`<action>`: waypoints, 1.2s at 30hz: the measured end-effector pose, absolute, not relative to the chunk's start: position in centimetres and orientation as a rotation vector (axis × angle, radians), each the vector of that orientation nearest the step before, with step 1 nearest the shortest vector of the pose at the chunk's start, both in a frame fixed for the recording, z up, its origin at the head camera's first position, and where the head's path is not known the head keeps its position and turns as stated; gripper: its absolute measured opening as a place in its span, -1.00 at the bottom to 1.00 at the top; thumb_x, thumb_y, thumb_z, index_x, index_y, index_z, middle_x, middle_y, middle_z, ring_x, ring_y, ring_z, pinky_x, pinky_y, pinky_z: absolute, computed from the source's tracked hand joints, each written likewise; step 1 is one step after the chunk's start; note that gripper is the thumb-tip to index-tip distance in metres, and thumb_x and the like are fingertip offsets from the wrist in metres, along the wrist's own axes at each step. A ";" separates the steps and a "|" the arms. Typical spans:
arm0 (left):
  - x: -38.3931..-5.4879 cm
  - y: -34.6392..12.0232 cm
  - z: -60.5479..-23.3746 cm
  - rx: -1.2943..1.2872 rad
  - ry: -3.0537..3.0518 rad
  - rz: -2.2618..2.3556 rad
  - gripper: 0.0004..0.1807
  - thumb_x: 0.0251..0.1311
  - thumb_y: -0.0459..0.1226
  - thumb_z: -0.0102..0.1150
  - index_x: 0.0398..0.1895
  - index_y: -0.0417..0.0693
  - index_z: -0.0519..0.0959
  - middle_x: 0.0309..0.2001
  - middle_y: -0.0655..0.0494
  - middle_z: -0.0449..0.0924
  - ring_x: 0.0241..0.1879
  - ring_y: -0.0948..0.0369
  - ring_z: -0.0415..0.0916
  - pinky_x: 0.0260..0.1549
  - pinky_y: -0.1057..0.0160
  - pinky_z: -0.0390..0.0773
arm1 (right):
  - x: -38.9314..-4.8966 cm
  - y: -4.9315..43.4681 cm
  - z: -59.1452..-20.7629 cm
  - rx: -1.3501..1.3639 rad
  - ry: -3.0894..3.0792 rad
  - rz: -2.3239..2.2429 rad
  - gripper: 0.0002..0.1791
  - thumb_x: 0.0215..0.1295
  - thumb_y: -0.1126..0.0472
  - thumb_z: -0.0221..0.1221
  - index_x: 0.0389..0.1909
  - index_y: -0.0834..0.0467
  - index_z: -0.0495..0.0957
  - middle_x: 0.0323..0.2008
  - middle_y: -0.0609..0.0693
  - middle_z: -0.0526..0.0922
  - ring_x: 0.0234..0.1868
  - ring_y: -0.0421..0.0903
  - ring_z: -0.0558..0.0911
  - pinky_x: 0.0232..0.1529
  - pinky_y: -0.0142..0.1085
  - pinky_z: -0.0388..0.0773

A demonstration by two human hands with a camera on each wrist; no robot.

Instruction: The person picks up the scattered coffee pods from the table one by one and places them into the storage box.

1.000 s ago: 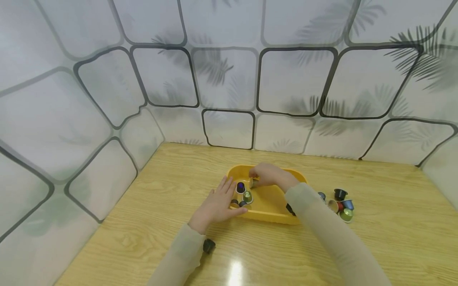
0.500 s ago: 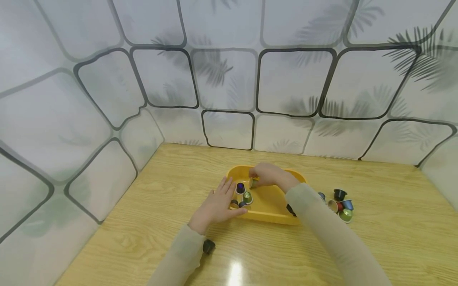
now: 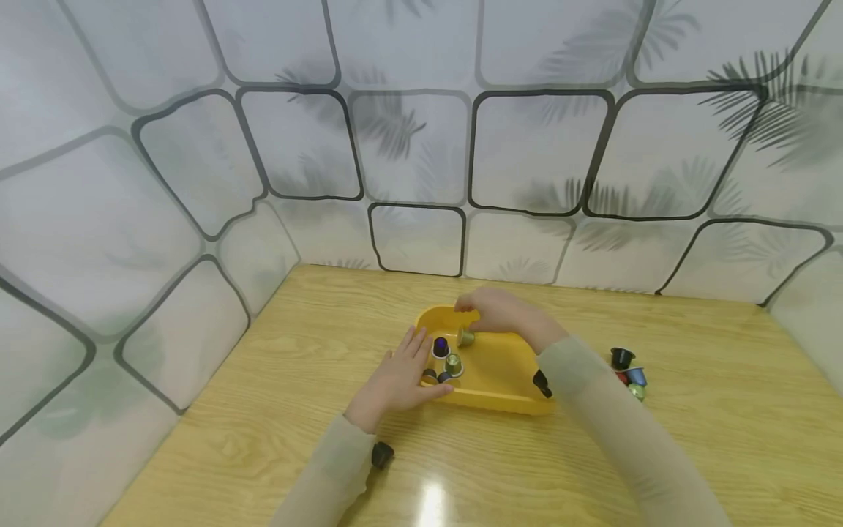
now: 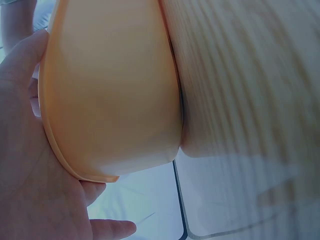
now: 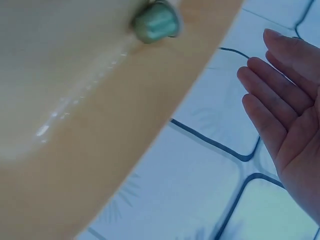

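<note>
A yellow tray (image 3: 499,366) holds several coffee capsules, among them a purple one (image 3: 440,345) and a green one (image 3: 453,364) at its left end. My left hand (image 3: 396,382) rests on the tray's left rim with fingers straight; in the left wrist view the palm lies along the tray wall (image 4: 112,90). Above the far rim is my right hand (image 3: 503,315), fingers loosely extended and holding nothing. A pale green capsule (image 3: 466,337) lies on its side in the tray just below it. In the right wrist view a gap separates hand (image 5: 295,105) and green capsule (image 5: 157,22).
Right of the tray, a black capsule (image 3: 622,358), a blue one (image 3: 636,376) and others form a small heap, partly hidden by the right sleeve (image 3: 612,410). A dark capsule (image 3: 382,455) lies beside the left sleeve. Patterned walls (image 3: 421,241) border the wooden table (image 3: 316,329).
My right hand has let go of the pale green capsule and risen slightly up and away from it. The left hand has stayed on the rim.
</note>
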State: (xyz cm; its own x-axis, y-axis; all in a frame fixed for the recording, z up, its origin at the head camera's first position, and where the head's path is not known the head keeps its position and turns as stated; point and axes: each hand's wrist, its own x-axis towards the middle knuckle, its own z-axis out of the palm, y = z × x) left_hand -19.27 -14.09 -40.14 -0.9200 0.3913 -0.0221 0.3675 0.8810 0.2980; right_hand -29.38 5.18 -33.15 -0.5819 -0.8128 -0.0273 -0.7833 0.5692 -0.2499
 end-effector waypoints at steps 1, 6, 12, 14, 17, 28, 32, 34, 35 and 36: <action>-19.3 -14.1 -40.2 0.599 2.967 0.446 0.00 0.05 0.31 -0.20 0.35 -0.22 -0.09 0.37 -0.06 -0.28 0.32 0.09 -0.46 0.07 -0.22 0.03 | -29.3 5.3 -32.9 -1.359 2.661 -0.336 -0.63 0.06 0.33 0.21 -0.06 0.30 0.48 -0.11 0.15 0.54 -0.09 0.05 0.51 -0.07 -0.13 0.40; -19.3 -14.1 -40.3 0.598 2.965 0.468 -0.01 0.06 0.29 -0.17 0.35 -0.22 -0.08 0.37 -0.06 -0.28 0.32 0.10 -0.46 0.08 -0.22 0.01 | -28.4 5.9 -31.2 -1.363 2.686 -0.389 -0.61 0.08 0.30 0.21 -0.03 0.30 0.47 -0.06 0.13 0.53 -0.04 0.06 0.48 -0.02 -0.13 0.37; -19.3 -14.0 -40.4 0.596 2.969 0.456 -0.01 0.06 0.30 -0.19 0.35 -0.22 -0.09 0.37 -0.05 -0.30 0.32 0.10 -0.47 0.08 -0.21 0.01 | -26.6 7.5 -29.7 -1.364 2.751 -0.450 -0.59 0.10 0.25 0.20 -0.01 0.28 0.46 -0.04 0.12 0.52 -0.01 0.06 0.47 0.00 -0.10 0.35; -19.4 -14.0 -40.4 0.600 2.969 0.458 -0.01 0.06 0.31 -0.20 0.35 -0.22 -0.09 0.37 -0.06 -0.29 0.32 0.09 -0.46 0.08 -0.21 0.01 | -26.1 8.5 -29.5 -1.356 2.775 -0.504 -0.59 0.11 0.23 0.20 0.00 0.28 0.46 -0.04 0.12 0.52 -0.01 0.07 0.46 -0.01 -0.08 0.35; -19.3 -14.0 -40.4 0.604 2.968 0.463 -0.01 0.06 0.31 -0.20 0.35 -0.22 -0.08 0.37 -0.06 -0.29 0.32 0.09 -0.47 0.08 -0.21 0.01 | -25.6 10.1 -29.5 -1.346 2.797 -0.603 -0.58 0.10 0.23 0.20 0.00 0.29 0.46 -0.04 0.14 0.51 0.00 0.08 0.45 -0.02 -0.07 0.35; -19.2 -14.1 -40.4 0.624 2.975 0.447 0.01 0.05 0.33 -0.23 0.35 -0.23 -0.08 0.37 -0.06 -0.30 0.32 0.08 -0.46 0.07 -0.22 0.03 | -24.4 14.4 -31.0 -1.187 2.858 -0.706 -0.55 0.10 0.20 0.21 0.02 0.28 0.44 -0.02 0.15 0.50 -0.01 0.09 0.45 -0.03 -0.04 0.35; -19.2 -14.1 -40.4 0.620 2.976 0.453 0.01 0.04 0.33 -0.23 0.35 -0.23 -0.08 0.37 -0.07 -0.28 0.32 0.08 -0.46 0.07 -0.21 0.02 | -24.2 15.6 -31.8 -1.175 2.878 -0.741 -0.53 0.10 0.20 0.21 0.04 0.30 0.42 -0.01 0.16 0.49 -0.02 0.11 0.45 -0.04 -0.02 0.36; -19.2 -14.1 -40.4 0.617 2.978 0.456 0.01 0.04 0.33 -0.22 0.34 -0.23 -0.07 0.37 -0.07 -0.28 0.32 0.08 -0.46 0.08 -0.21 0.02 | -24.1 16.1 -32.3 -1.169 2.889 -0.753 -0.51 0.10 0.19 0.21 0.05 0.29 0.41 -0.01 0.16 0.49 -0.02 0.11 0.46 -0.05 -0.02 0.36; -19.2 -14.1 -40.3 0.614 2.980 0.455 0.01 0.04 0.33 -0.22 0.34 -0.23 -0.07 0.37 -0.07 -0.28 0.32 0.09 -0.46 0.08 -0.21 0.01 | -24.1 16.4 -32.5 -1.168 2.894 -0.763 -0.51 0.10 0.18 0.22 0.05 0.29 0.41 -0.01 0.16 0.49 -0.03 0.11 0.46 -0.05 -0.03 0.37; -19.2 -14.1 -40.3 0.611 2.980 0.458 0.01 0.04 0.33 -0.22 0.34 -0.23 -0.07 0.37 -0.07 -0.28 0.32 0.09 -0.46 0.08 -0.21 0.01 | -24.1 16.6 -32.8 -1.167 2.899 -0.774 -0.50 0.09 0.18 0.22 0.06 0.29 0.41 -0.02 0.16 0.50 -0.03 0.11 0.46 -0.05 -0.03 0.37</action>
State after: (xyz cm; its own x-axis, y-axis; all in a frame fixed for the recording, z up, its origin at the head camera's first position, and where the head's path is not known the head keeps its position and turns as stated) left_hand -19.19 -14.08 -40.32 -0.9190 0.3943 -0.0039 0.3749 0.8768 0.3011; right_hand -24.12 16.63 -32.76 -0.7346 -0.6331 0.2441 -0.6705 0.6223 -0.4039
